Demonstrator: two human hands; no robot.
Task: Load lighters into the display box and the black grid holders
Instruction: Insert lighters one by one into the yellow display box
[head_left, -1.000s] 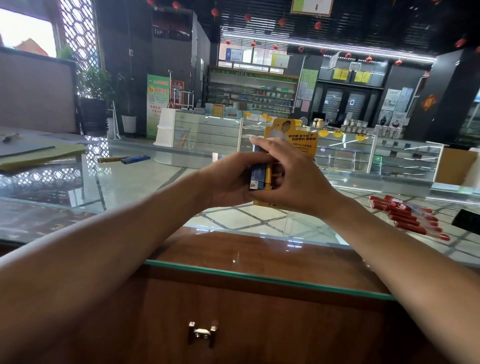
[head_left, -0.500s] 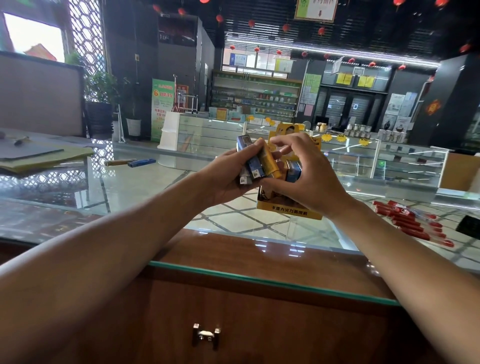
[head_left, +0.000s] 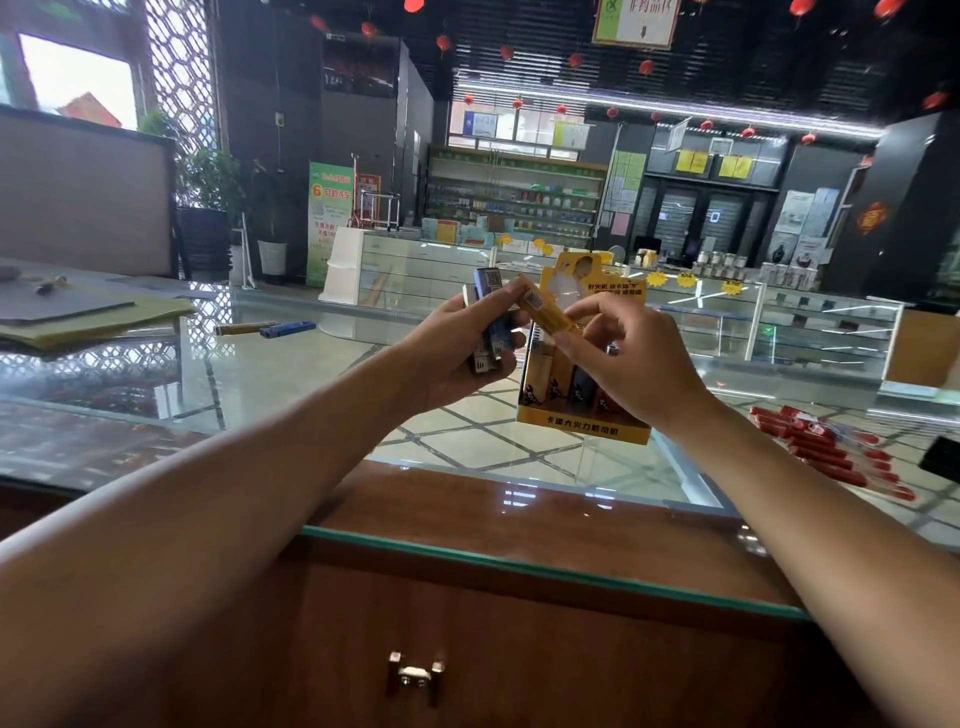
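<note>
Over the glass tabletop (head_left: 270, 395), far out at ten o'clock from the hands, a stack of yellowish and grey paper sheets (head_left: 78, 317) lies flat. Nearer, at the same hour, lies a loose blue plastic lighter (head_left: 288, 328).

Moving right, the left hand (head_left: 452, 353) is raised above the glass, its fingers curled tight round a bundle of blue and grey lighters (head_left: 491, 338) standing roughly upright in the fist. At one o'clock of that fist a yellow plastic lighter with a barcode sticker (head_left: 543, 310) sits tilted, its upper end against the bundle. The right hand (head_left: 628, 374) pinches its lower end between thumb and forefinger, and its other fingers are loosely bent and hold nothing.

Behind the right hand stands the yellow cardboard display box (head_left: 582, 422) with its tall header card, a front row of lighters already seated in it. At four o'clock of the box a heap of red lighters (head_left: 826, 447) lies on the glass. A black object (head_left: 943, 457) is cut by the frame edge; whether it is a grid holder I cannot tell.

The likely trouble is the bundle. Drawing one lighter free could loosen its neighbours and drop them onto the glass. The end pinch may also let the yellow lighter twist. Neither hand steadies the box, so a firm push into a slot could tip it.
</note>
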